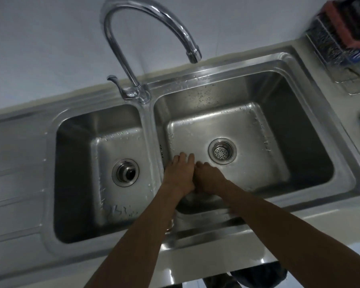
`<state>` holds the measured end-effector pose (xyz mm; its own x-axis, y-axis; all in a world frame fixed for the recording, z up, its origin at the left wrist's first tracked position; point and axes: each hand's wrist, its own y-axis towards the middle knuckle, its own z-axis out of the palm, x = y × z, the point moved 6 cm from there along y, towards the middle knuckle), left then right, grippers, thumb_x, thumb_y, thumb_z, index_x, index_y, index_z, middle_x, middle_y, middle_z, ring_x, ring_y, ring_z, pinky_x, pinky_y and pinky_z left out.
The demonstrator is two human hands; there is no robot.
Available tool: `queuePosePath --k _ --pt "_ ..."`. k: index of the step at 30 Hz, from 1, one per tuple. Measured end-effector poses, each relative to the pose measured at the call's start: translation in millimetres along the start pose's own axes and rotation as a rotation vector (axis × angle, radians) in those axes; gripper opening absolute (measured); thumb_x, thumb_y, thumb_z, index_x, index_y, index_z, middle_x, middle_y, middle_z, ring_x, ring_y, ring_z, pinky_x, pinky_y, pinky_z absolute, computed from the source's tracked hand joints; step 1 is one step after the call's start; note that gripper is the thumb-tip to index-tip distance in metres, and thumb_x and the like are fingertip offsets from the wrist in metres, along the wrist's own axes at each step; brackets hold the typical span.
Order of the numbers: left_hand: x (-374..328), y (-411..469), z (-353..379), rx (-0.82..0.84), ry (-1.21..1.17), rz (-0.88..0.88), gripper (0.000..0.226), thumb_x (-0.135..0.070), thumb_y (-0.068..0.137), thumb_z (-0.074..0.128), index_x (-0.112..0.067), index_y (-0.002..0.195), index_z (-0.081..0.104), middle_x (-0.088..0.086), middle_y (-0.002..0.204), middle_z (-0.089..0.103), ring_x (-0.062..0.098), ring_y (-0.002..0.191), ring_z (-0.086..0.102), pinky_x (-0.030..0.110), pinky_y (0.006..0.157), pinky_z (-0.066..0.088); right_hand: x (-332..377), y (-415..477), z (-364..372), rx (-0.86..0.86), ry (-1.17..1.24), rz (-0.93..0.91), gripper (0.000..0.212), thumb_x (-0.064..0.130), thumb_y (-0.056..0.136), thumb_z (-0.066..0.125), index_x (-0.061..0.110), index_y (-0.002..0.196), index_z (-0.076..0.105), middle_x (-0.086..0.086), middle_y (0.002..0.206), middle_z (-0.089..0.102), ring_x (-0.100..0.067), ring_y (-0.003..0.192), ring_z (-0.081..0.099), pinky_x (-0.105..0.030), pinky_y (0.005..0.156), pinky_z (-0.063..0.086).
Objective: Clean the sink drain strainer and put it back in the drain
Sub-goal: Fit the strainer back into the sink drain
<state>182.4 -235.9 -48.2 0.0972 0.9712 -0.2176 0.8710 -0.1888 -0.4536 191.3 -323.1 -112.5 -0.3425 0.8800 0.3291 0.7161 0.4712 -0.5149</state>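
Two bare forearms are reaching in from the bottom edge and meeting over the right basin. The left hand (180, 173) is lying flat with its fingers stretched forward and close together, holding nothing visible. The right hand (207, 176) is pressing against the left one at the knuckles, its fingers curling downward; whether anything is pinched beneath them cannot be told. Both hands are hovering low in the near left part of the right basin (299, 163), just beside the divider.

The sink (29, 163) is showing two rectangular basins with rounded corners, in brushed stainless steel, beaded with water drops along the floor edges. A ribbed draining board is extending on the left. Two round drains are showing, one per basin. The strainer (222, 151), a small perforated metal cup, is sitting in the right drain, near the right hand's fingertips but apart from them. The left drain (125, 172) is standing open, with a dark hole inside its ring.

One chrome gooseneck faucet (146, 28) is arching from the divider toward the right basin, with one lever handle (117, 84) at its base. One wire rack (339, 48) is standing at the upper right, holding blurred items, one of them pinkish-red. No writing is readable.
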Motion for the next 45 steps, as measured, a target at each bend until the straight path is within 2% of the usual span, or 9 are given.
queuePosePath --k 8,16,21,23,26,30,32,35,45 --pt "29.9 -39.3 -75.3 -0.379 -0.022 0.003 0.090 -0.064 0.081 0.065 -0.020 0.152 0.032 0.005 0.153 0.036 0.027 0.140 0.038 0.045 0.113 0.032 0.1 -29.1 -124.4 -0.158 -0.031 0.054 0.085 0.041 0.070 0.086 0.012 0.135 0.040 -0.012 0.130 0.050 -0.035 0.115 0.054 -0.045 0.090 0.053" --pt "142.8 -101.0 -98.2 -0.470 -0.231 -0.236 0.112 -0.094 0.076 0.030 -0.020 0.159 0.023 0.005 0.165 0.025 0.023 0.152 0.022 0.049 0.120 0.025 148.4 -14.9 -196.8 -0.324 -0.094 -0.153 0.088 0.047 0.069 0.084 0.012 0.139 0.044 -0.011 0.132 0.053 -0.034 0.117 0.056 -0.043 0.092 0.052" --pt "222.0 -125.8 -38.5 -0.393 -0.602 -0.353 0.106 -0.089 0.068 0.060 -0.030 0.150 0.030 -0.004 0.159 0.026 0.016 0.147 0.026 0.043 0.120 0.029 237.2 35.9 -140.0 -0.218 -0.118 -0.225 0.087 0.050 0.072 0.080 0.019 0.143 0.040 -0.006 0.138 0.051 -0.030 0.127 0.049 -0.044 0.096 0.050" --pt "244.2 -129.1 -16.5 -0.476 -0.700 -0.355 0.096 -0.076 0.057 0.082 -0.047 0.131 0.028 -0.020 0.135 0.034 -0.006 0.130 0.031 0.029 0.107 0.039 252.8 61.1 -107.4 -0.152 -0.152 -0.209 0.086 0.049 0.072 0.081 0.017 0.141 0.041 -0.007 0.135 0.054 -0.032 0.124 0.051 -0.045 0.094 0.052" --pt "263.1 -116.5 13.1 -0.438 -0.728 -0.363 0.112 -0.064 0.047 0.091 -0.058 0.129 0.015 -0.036 0.118 0.021 -0.031 0.114 0.011 0.008 0.094 0.020 258.0 96.8 -62.6 -0.040 -0.162 -0.154 0.076 0.041 0.075 0.079 0.015 0.136 0.042 -0.010 0.129 0.051 -0.034 0.116 0.053 -0.045 0.093 0.052" --pt "275.7 -89.9 40.6 -0.378 -0.779 -0.449 0.117 -0.077 0.051 0.081 -0.037 0.146 0.026 -0.013 0.146 0.035 0.002 0.129 0.036 0.026 0.101 0.037 242.1 131.8 -26.6 -0.004 -0.126 -0.071 0.071 0.028 0.075 0.080 0.013 0.134 0.043 -0.014 0.128 0.044 -0.038 0.105 0.059 -0.044 0.089 0.055" --pt "275.9 -79.6 60.4 -0.287 -0.736 -0.473 0.138 -0.080 0.052 0.076 -0.022 0.158 0.011 0.003 0.164 0.016 0.022 0.150 0.019 0.042 0.121 0.024 234.1 142.2 -2.9 0.043 -0.115 -0.053 0.072 0.025 0.076 0.079 0.014 0.137 0.042 -0.014 0.129 0.042 -0.038 0.105 0.060 -0.041 0.087 0.055" --pt "283.4 -72.5 65.1 -0.243 -0.703 -0.514 0.148 -0.081 0.054 0.074 -0.017 0.160 -0.007 0.007 0.169 -0.009 0.024 0.155 -0.011 0.046 0.123 -0.004 238.1 150.7 10.1 0.041 -0.173 -0.094 0.077 0.032 0.076 0.080 0.017 0.142 0.042 -0.011 0.131 0.048 -0.035 0.110 0.059 -0.040 0.085 0.053" --pt "279.5 -87.5 67.7 -0.164 -0.537 -0.533 0.145 -0.078 0.061 0.076 -0.010 0.160 -0.006 0.014 0.168 -0.008 0.030 0.155 -0.011 0.049 0.123 -0.004 244.5 142.4 27.4 -0.002 -0.199 -0.080 0.076 0.034 0.079 0.081 0.017 0.143 0.044 -0.013 0.136 0.042 -0.034 0.111 0.056 -0.040 0.090 0.053"
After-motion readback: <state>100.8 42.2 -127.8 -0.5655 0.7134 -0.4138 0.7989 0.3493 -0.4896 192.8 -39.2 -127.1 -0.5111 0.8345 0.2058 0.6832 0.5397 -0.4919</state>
